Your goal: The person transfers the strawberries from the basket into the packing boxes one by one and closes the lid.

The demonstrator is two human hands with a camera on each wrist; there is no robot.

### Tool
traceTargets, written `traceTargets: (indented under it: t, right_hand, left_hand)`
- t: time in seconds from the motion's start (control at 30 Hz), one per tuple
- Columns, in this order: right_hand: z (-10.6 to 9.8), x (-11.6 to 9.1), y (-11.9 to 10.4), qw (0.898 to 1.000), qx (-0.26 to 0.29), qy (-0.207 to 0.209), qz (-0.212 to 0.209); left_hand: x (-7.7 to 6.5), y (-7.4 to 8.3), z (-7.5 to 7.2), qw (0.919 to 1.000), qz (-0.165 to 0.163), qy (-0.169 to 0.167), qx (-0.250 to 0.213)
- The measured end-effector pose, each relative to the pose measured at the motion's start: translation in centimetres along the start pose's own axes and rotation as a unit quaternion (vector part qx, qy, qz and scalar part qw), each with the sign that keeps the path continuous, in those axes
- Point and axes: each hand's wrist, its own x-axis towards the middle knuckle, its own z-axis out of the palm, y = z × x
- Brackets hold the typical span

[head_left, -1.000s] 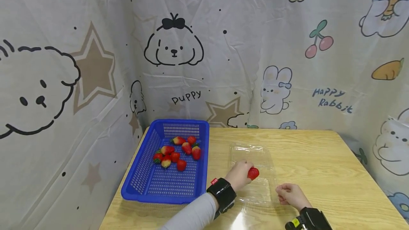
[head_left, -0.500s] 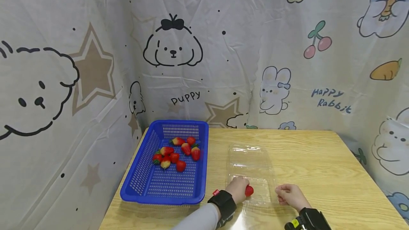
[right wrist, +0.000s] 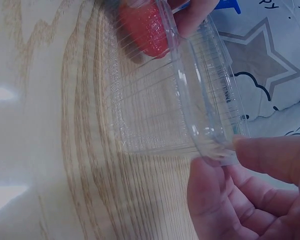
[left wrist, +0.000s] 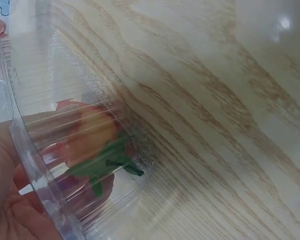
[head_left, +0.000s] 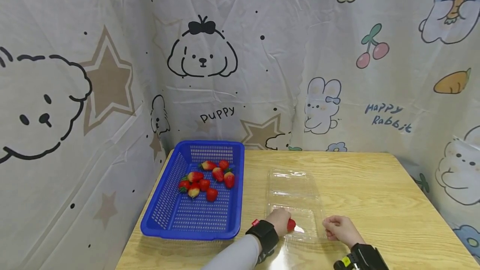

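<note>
A clear plastic clamshell box (head_left: pixel 296 184) lies opened out on the wooden table. Inside its near half, my left hand (head_left: pixel 279 220) holds a red strawberry (head_left: pixel 291 225) low down by the left side. Through the box wall in the left wrist view, the strawberry (left wrist: pixel 97 132) shows its pale shoulder and green leaves, with fingers around it. My right hand (head_left: pixel 342 230) pinches the box's right edge between thumb and fingertips. The right wrist view shows this right hand (right wrist: pixel 255 192) at a corner of the plastic rim, with the strawberry's red tip (right wrist: pixel 147 30) inside the box.
A blue plastic basket (head_left: pixel 240 203) stands left of the box, with several strawberries (head_left: pixel 204 184) in its far part. Bare wood tabletop (head_left: pixel 375 186) stretches to the right. Printed curtains (head_left: pixel 240 53) hang behind the table and at both sides.
My left hand has brought the strawberry toward the near side and down into the box's near half, then shifted little. The right hand has stayed at the box's edge.
</note>
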Motion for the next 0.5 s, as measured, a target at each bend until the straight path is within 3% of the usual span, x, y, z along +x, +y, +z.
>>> traceTargets:
  t: [0.23, 0.5]
  right_hand:
    - [-0.03, 0.02, -0.08, 1.000, 0.008, 0.002, 0.000]
    - [-0.05, -0.02, -0.04, 1.000, 0.005, -0.002, 0.005]
  left_hand:
    - [0.07, 0.08, -0.34, 0.9998, -0.004, -0.021, 0.004]
    - [0.12, 0.05, -0.27, 0.9988, -0.018, -0.038, -0.024]
